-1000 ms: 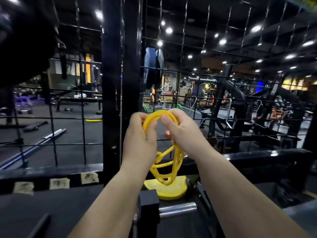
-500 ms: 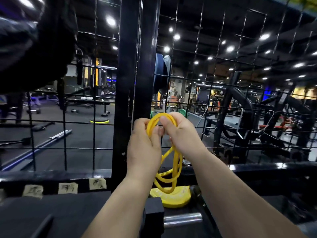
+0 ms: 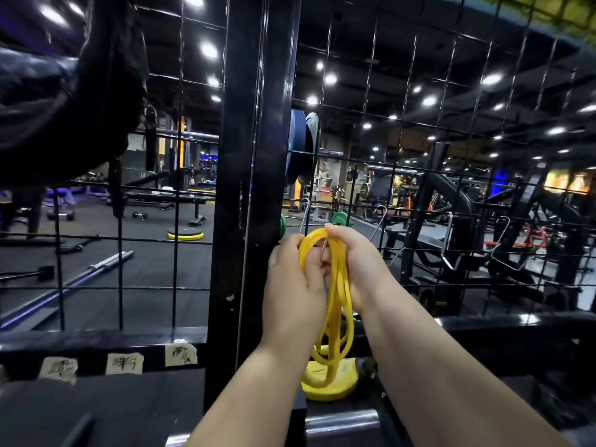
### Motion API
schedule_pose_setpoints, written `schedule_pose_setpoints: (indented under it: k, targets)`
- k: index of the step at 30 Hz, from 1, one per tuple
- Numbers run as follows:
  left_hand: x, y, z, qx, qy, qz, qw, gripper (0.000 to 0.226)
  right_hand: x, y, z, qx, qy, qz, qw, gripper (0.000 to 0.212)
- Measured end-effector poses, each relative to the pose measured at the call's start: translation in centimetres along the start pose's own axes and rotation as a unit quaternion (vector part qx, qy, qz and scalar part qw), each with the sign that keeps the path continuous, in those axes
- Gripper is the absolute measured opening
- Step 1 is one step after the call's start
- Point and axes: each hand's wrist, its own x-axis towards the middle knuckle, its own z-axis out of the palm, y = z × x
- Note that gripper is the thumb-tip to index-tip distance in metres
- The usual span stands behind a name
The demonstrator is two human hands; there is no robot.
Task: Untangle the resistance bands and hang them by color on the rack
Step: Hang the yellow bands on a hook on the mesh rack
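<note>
Left hand [image 3: 292, 285] and right hand [image 3: 353, 266] side by side just right of the black rack post [image 3: 248, 188]. Both sets of fingers [image 3: 335, 232] pinching the top of a yellow resistance band [image 3: 337, 304]. Loops dangling above a yellow weight plate [image 3: 332, 383].

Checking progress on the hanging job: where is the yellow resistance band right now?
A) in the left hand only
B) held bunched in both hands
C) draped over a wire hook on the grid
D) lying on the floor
B: both the left hand and the right hand grip the top of the yellow resistance band, whose loops dangle below.

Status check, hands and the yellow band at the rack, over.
Left hand and right hand both gripping the yellow band at its top. Loops hang bunched between the wrists. Not hung yet; metal hook just behind, on the wire grid. Nothing blocking.
</note>
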Motion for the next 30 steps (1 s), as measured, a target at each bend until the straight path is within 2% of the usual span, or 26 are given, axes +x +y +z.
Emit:
schedule_pose_setpoints:
  k: [2,6,10,14,16,19,24,27,30]
  targets:
    - [-0.1,0.0,0.5,-0.015,0.006,-0.009,1.0,0.029,0.2,0.0,-0.2,0.029,-0.013,0.024,0.999,0.047]
    - [-0.5,-0.4,1.1,-0.046,0.025,-0.002,0.999,0.017,0.3,0.4,-0.6,0.062,-0.015,0.041,0.997,0.055]
    - [-0.5,-1.8,2.1,-0.084,0.017,-0.065,0.994,0.017,0.5,1.0,-0.8,0.084,0.027,0.065,0.994,0.04]
    - [-0.4,-1.7,1.9,-0.102,0.003,-0.116,0.988,0.012,1.1,2.0,-0.9,0.089,0.072,0.019,0.993,0.033]
    - [-0.5,-1.8,1.7,-0.107,-0.002,-0.12,0.987,0.01,1.0,2.5,-1.0,0.039,0.099,-0.008,0.994,0.03]
    - [-0.9,-2.5,1.8,-0.114,-0.019,-0.125,0.985,0.006,0.2,3.2,-1.8,-0.114,0.161,-0.053,0.979,0.035]
    - [-2.6,-3.4,1.6,-0.112,-0.055,-0.13,0.984,0.011,-1.8,4.2,-2.7,-0.155,0.077,-0.067,0.983,0.038]
    - [-4.2,-4.4,1.2,-0.108,-0.07,-0.139,0.982,0.007,-2.9,5.4,-3.6,-0.158,0.0,-0.069,0.985,0.022]
    - [-6.1,-5.5,1.3,-0.085,-0.094,-0.143,0.982,0.01,-4.2,7.1,-4.9,-0.172,-0.006,-0.066,0.983,0.017]
